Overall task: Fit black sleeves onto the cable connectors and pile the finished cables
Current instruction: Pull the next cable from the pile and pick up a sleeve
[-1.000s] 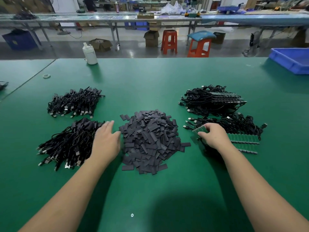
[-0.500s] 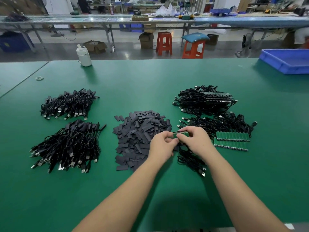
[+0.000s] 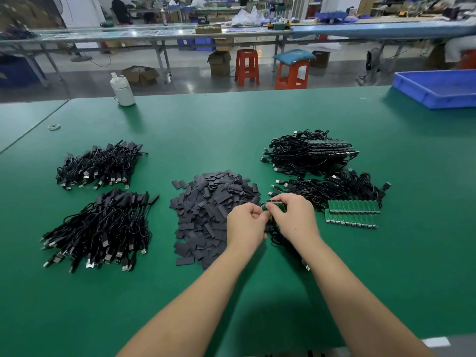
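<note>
Surface [image 3: 257,130] is a matte green mat, smooth and flat.

Centre: loose heap of black sleeves [image 3: 211,212], flat matte rectangles lying overlapped at all angles.

Left side, two piles of black cables: far pile [image 3: 99,166] and near pile [image 3: 100,230]. Thin glossy cords, tangled; metal USB plugs point toward the near edge, and dark sleeve-like ends sit along the far side of each pile.

Right side: cable bundle [image 3: 309,153] with a row of dark flat ends lined up on its far right, and behind the hands a second tangle [image 3: 334,189] with bare metal plugs on its left. Just beside it, two neat rows of green circuit boards [image 3: 353,213], small rectangles packed edge to edge.

Hands meet at the right edge of the sleeve heap, touching each other. Right hand [image 3: 293,217] has its grip clenched around a small stack of green boards [image 3: 277,203] whose top edge shows above the fingers; black cords [image 3: 286,240] hang from under it down to the mat, one metal plug lying near the right forearm. Left hand [image 3: 246,222] has fingers curled, fingertips pinching at the left end of the same stack. Can't tell whether a sleeve is in that pinch.

Containers: blue plastic tray [image 3: 435,90] at the far right corner, shallow with straight walls, contents not visible. White lidded bottle [image 3: 122,90] stands upright at the far edge.
</note>
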Tool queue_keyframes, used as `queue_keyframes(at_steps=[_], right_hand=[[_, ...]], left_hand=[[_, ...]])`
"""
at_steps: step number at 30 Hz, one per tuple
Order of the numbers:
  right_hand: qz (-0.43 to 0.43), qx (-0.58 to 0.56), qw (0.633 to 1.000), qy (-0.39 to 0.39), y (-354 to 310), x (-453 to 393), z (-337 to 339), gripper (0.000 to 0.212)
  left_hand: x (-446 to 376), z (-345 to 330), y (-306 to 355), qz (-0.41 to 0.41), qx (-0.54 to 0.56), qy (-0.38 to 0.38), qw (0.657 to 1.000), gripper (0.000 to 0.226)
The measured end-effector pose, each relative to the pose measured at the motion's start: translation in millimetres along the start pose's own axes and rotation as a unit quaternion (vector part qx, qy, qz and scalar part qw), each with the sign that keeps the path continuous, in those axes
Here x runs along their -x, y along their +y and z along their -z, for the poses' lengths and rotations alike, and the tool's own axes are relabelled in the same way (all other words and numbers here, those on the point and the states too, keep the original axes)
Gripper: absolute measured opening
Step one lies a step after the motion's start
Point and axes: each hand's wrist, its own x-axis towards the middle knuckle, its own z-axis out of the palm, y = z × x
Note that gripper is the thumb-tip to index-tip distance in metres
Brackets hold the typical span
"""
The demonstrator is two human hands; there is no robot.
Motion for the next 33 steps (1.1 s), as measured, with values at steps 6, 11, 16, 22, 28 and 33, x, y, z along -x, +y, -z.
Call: queue_keyframes(at_steps=[6, 11, 16, 22, 28, 33], right_hand=[[-0.023, 0.008, 1.000, 0.000, 26.9, -23.2, 21.3, 0.022], [-0.085, -0.033, 0.996, -0.007, 60.5, -44.9, 42.3, 0.020], [-0.150, -0.154, 0.976, 0.034, 81.5, -55.0, 47.8, 0.022], [-0.168, -0.127, 0.976, 0.049, 82.1, -54.4, 43.5, 0.040], [0.019, -0.099, 0.995, -0.027, 32.4, -28.3, 30.3, 0.028], [-0.001, -0.250, 0.902, -0.351, 2.1, 1.8, -2.1, 0.034]], left_hand=[[-2.8, 23.2, -5.6, -0.058, -0.027, -0.002, 0.998, 0.026], [-4.2, 45.7, -9.5, -0.040, 0.044, -0.021, 0.998, 0.023], [-3.4, 55.7, -9.6, -0.027, 0.090, -0.014, 0.995, 0.026], [5.3, 56.9, -0.6, -0.035, 0.180, -0.117, 0.976, 0.021], [7.8, 52.6, 6.9, -0.028, 0.255, -0.152, 0.955, 0.012], [2.3, 54.1, -11.2, 0.011, 0.240, -0.127, 0.962, 0.008]])
